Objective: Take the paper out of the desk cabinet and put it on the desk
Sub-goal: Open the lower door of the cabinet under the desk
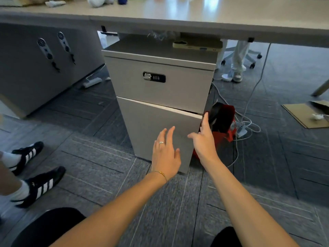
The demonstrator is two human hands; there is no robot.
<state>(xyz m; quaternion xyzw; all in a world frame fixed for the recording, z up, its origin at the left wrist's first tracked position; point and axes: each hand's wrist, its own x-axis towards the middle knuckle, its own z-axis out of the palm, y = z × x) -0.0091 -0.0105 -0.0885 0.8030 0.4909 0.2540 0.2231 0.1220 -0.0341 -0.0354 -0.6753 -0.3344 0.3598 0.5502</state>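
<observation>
The head view looks down under a pale desk (195, 13) at a grey floor, where at far left another person's feet in black shoes with white stripes (38, 186) rest on the carpet. Further right, under the desk, stands the grey desk cabinet (160, 68); its upper drawer carries a black combination lock (154, 77), and its lower drawer (156, 129) is ajar, its right edge standing slightly out from the body. The left hand (165, 155), with a ring and a thin bracelet, is spread with nothing in it, fingers against or just before the lower drawer front; I cannot tell which. The right hand (204, 139) is also spread, its fingertips reaching the drawer's right edge without closing on it. A phone (197, 45) lies on the cabinet top. A red bag (222, 122) sits just right of the cabinet among white cables (249, 125). The paper is not visible; the drawer gap shows only darkness.
</observation>
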